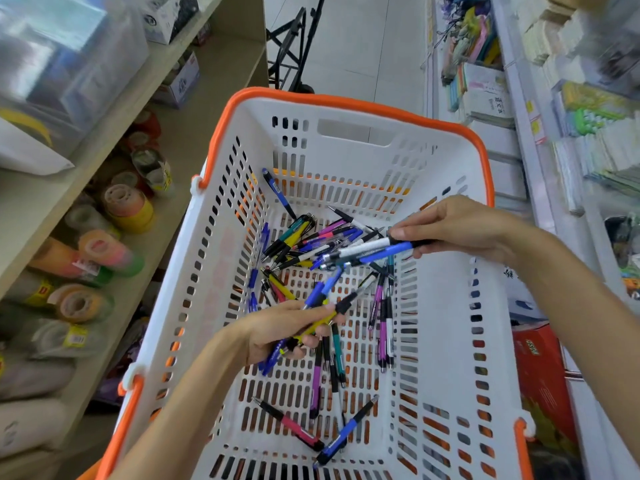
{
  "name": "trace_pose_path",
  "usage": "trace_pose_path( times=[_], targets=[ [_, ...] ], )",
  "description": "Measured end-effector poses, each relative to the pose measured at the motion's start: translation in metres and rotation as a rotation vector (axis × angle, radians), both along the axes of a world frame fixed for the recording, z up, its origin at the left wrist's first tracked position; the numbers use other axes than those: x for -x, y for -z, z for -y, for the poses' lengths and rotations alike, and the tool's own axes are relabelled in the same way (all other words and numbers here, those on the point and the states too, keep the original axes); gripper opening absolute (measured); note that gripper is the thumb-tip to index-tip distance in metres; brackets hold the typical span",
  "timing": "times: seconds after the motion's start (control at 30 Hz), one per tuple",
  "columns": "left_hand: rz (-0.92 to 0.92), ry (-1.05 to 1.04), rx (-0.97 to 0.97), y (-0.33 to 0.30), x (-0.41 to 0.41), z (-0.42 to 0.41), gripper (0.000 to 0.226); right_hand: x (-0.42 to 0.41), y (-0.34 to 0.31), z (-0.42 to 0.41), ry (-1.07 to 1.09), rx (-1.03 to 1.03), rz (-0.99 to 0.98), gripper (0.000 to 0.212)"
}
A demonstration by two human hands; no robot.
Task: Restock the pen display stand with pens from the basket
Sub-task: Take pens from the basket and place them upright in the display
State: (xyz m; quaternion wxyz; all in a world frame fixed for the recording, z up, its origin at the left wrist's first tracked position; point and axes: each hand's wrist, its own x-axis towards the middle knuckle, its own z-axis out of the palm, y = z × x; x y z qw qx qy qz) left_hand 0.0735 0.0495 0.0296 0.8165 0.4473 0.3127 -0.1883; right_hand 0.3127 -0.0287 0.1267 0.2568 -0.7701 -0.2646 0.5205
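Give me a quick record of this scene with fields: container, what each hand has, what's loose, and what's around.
container: white basket with orange rim
left hand: grips a bunch of pens, blue, yellow and black
right hand: pinches a few pens, blue and white
loose: pink pen and blue pen near the front, more piled at the back
surroundings: tape rolls on left shelf
display stand: not in view

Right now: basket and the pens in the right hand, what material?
Basket: looks like moulded plastic, matte white slotted walls, glossy orange rim. Pens pinched by the right hand: apparently smooth plastic barrels, blue and white; the darker grip section may be rubber, unclear.
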Motion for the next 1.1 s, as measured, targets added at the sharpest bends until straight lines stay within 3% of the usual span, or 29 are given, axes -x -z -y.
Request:
trace_pose_path(
  times=[0.2, 0.3, 0.47, 0.6, 0.7, 0.83, 0.97, 1.1],
  targets=[
    [0.089, -0.548, 0.032, 0.002, -0.012, 0.006, 0.031, 0.065, 0.033, 0.007, 0.825, -0.373, -0.297, 0.013],
    [0.128, -0.797, 0.013, 0.0, -0.019, 0.008, 0.031, 0.112, 0.056, 0.008, 1.03, -0.43, -0.343, 0.019],
    [0.042, -0.883, -0.113, 0.003, -0.019, 0.009, 0.03, 0.159, 0.089, 0.006, 0.926, -0.476, -0.109, 0.022],
    [-0.058, -0.86, -0.201, 0.009, -0.018, 0.011, 0.031, 0.172, 0.1, 0.007, 0.655, -0.514, 0.21, 0.031],
    [-0.019, -0.844, -0.211, 0.009, -0.019, 0.014, 0.033, 0.175, 0.104, 0.009, 0.442, -0.548, 0.454, 0.033],
    [0.044, -0.863, -0.102, 0.006, -0.019, 0.014, 0.038, 0.174, 0.109, 0.013, 0.286, -0.551, 0.634, 0.035],
    [0.049, -0.841, -0.038, 0.007, -0.019, 0.015, 0.041, 0.169, 0.107, 0.018, 0.218, -0.523, 0.645, 0.037],
    [0.013, -0.731, -0.169, 0.008, -0.019, 0.012, 0.037, 0.151, 0.091, 0.02, 0.081, -0.39, 0.485, 0.03]
  ],
)
